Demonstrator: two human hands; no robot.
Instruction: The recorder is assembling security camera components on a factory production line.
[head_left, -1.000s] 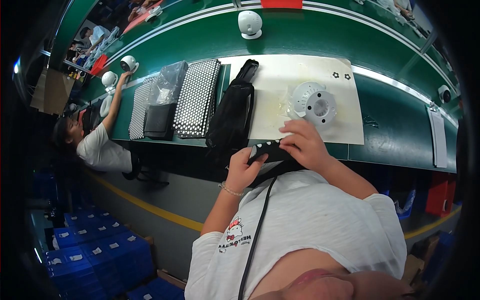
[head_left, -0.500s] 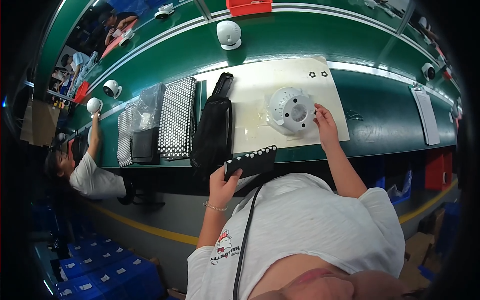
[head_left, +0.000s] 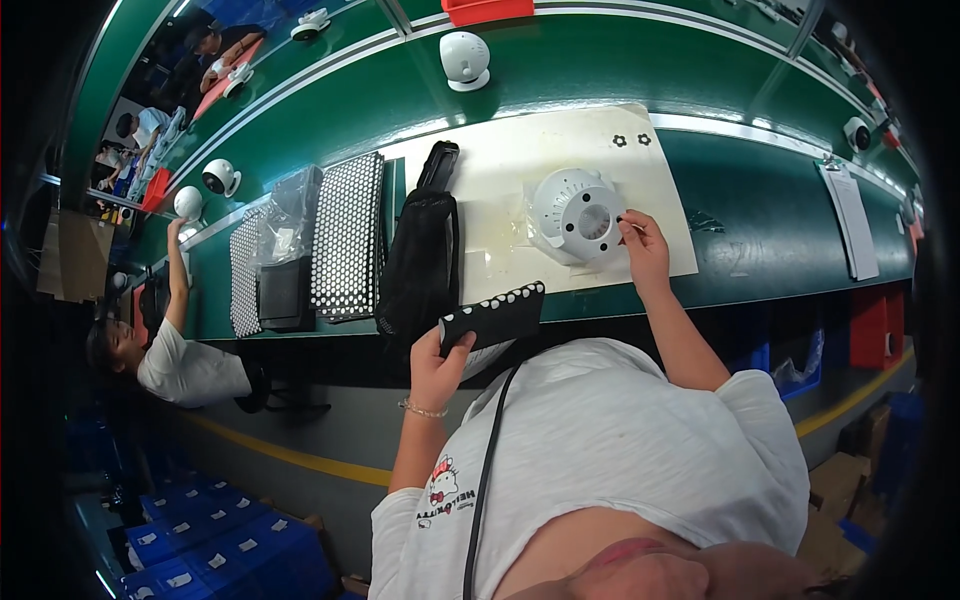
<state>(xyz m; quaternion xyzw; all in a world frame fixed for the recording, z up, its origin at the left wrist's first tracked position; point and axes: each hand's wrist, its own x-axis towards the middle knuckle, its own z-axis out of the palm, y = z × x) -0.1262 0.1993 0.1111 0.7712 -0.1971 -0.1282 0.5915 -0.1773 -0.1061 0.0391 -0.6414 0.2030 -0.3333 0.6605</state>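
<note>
My left hand (head_left: 440, 368) is closed on a bent black sheet (head_left: 492, 318) with a row of white round spots along its upper edge, held off the table's front edge. On a cream board (head_left: 500, 185) sits a white round plastic housing (head_left: 577, 217) with a central opening and vent slots. Three black round pads (head_left: 585, 198) show on its face around the opening. The fingers of my right hand (head_left: 645, 245) pinch a small black round pad (head_left: 620, 219) against the right rim of the housing. My fingertips partly cover this pad.
Left of the board lie a black pouch (head_left: 422, 250), white-spotted black sheets (head_left: 346, 240) and a clear plastic bag (head_left: 290, 225). White ball-shaped cameras (head_left: 465, 60) stand along the green bench. A clipboard (head_left: 848, 225) lies at right. A co-worker (head_left: 190, 360) reaches over the bench at far left.
My right fingertips have moved slightly left, closer in against the housing's rim. My left hand keeps hold of the spotted sheet. The whole view has shifted a little.
</note>
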